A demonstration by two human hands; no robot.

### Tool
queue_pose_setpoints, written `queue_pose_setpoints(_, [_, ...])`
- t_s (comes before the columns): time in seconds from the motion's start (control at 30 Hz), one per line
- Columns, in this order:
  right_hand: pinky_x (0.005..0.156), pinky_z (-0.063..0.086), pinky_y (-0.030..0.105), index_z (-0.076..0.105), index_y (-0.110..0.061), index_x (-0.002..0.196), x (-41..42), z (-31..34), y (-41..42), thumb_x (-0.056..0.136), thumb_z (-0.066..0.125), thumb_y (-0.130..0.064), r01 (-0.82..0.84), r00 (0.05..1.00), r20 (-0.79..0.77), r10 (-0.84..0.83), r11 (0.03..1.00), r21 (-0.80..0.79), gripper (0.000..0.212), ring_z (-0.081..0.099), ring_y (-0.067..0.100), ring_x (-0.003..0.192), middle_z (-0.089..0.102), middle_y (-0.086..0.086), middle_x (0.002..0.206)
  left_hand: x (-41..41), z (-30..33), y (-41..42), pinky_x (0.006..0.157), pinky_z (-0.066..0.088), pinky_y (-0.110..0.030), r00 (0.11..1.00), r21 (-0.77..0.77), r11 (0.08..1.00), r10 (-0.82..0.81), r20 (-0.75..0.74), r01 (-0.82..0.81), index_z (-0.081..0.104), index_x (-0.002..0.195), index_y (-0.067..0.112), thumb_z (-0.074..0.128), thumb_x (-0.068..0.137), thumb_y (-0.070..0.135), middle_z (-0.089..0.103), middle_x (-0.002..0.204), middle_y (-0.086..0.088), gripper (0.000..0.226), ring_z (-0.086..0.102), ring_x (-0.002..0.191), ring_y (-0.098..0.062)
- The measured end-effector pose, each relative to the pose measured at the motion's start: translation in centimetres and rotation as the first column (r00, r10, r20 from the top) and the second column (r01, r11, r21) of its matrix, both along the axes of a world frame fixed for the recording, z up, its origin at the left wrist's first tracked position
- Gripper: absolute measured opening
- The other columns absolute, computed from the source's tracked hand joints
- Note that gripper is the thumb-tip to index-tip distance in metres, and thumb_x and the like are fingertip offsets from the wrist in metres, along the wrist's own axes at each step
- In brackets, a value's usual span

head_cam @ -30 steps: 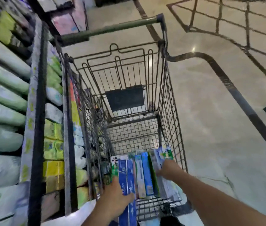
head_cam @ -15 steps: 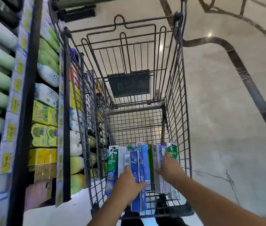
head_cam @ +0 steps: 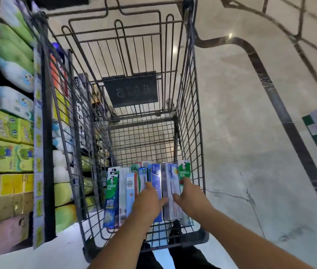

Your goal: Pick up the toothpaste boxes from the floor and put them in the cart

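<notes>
Down in the cart (head_cam: 192,117), both hands lie open, left hand (head_cam: 149,202) and right hand (head_cam: 190,199) pressing the boxes (head_cam: 170,183).

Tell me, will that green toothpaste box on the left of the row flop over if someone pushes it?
Probably not flop: the green toothpaste box looks like stiff card with straight edges. It might tip sideways, being long and thin and set on its narrow side, though the neighbouring boxes and the cart wall likely prop it. It is probably light.
</notes>
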State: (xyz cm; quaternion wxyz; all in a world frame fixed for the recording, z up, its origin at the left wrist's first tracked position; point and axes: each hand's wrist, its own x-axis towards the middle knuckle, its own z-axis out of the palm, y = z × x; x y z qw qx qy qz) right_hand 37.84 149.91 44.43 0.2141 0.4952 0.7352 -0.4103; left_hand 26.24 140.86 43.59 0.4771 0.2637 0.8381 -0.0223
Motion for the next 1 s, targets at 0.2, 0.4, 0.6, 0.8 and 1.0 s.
queue_pose_setpoints(0.2, [0.077, 0.054, 0.035, 0.043, -0.012, 0.134, 0.1, 2.7, 0.7, 0.097, 0.056, -0.039, -0.151, 0.989, 0.008, 0.151, 0.987, 0.055, 0.048, 0.065, 0.023, 0.087, 0.067, 0.009, 0.104, -1.1, 2.9, -2.5, 0.093, 0.048, -0.036, 1.0, -0.003, 1.0, 0.027, 0.009, -0.027, 0.011, 0.155, 0.004, 0.056, 0.096, 0.05, 0.05, 0.144, -0.015, 0.088, 0.057, 0.121, -0.029])
queue_pose_setpoints(0.4, [0.085, 0.05, 0.034, 0.045, -0.014, 0.139, -2.0, 8.3, 1.8, 0.097, 0.053, -0.048, -0.341, 0.937, -0.046, 0.346, 0.936, 0.092, 0.054, 0.062, 0.025, 0.102, 0.064, 0.01, 0.12, -4.5, 10.5, -5.6, 0.098, 0.047, -0.038, 0.996, 0.125, 0.992, -0.005, -0.087, 0.016, 0.029, 0.149, 0.009, 0.054, 0.094, 0.056, 0.044, 0.147, -0.011, 0.076, 0.055, 0.121, -0.027])
queue_pose_setpoints(0.6, [0.109, 0.04, 0.04, 0.041, -0.015, 0.147, -5.5, 17.3, 2.8, 0.094, 0.05, -0.059, -0.537, 0.781, -0.105, 0.615, 0.749, 0.388, 0.069, 0.046, 0.026, 0.132, 0.047, 0.009, 0.146, -8.9, 21.1, -9.1, 0.107, 0.04, -0.047, 0.92, 0.074, 0.983, -0.128, -0.371, 0.167, 0.029, 0.15, 0.012, 0.045, 0.093, 0.067, 0.039, 0.15, -0.012, 0.081, 0.042, 0.133, -0.031])
queue_pose_setpoints(0.8, [0.122, 0.016, 0.047, 0.018, -0.019, 0.157, -5.0, 24.0, 0.3, 0.088, 0.04, -0.074, -0.646, 0.66, 0.077, 0.747, 0.512, 0.567, 0.091, 0.014, 0.03, 0.151, 0.016, 0.011, 0.164, -9.5, 26.9, -12.5, 0.12, 0.017, -0.056, 0.859, 0.001, 0.968, -0.223, -0.461, 0.252, 0.0, 0.159, 0.021, 0.03, 0.086, 0.082, 0.008, 0.165, -0.011, 0.1, 0.01, 0.151, -0.034])
queue_pose_setpoints(1.0, [0.121, 0.006, 0.049, 0.005, -0.02, 0.159, -3.7, 27.3, -5.3, 0.084, 0.035, -0.079, -0.676, 0.637, 0.122, 0.761, 0.476, 0.562, 0.1, 0.001, 0.03, 0.153, 0.002, 0.01, 0.166, -6.7, 29.0, -18.5, 0.121, 0.008, -0.058, 0.894, 0.024, 0.968, -0.222, -0.39, 0.25, -0.007, 0.159, 0.02, 0.029, 0.086, 0.082, -0.005, 0.167, -0.006, 0.102, -0.004, 0.153, -0.03])
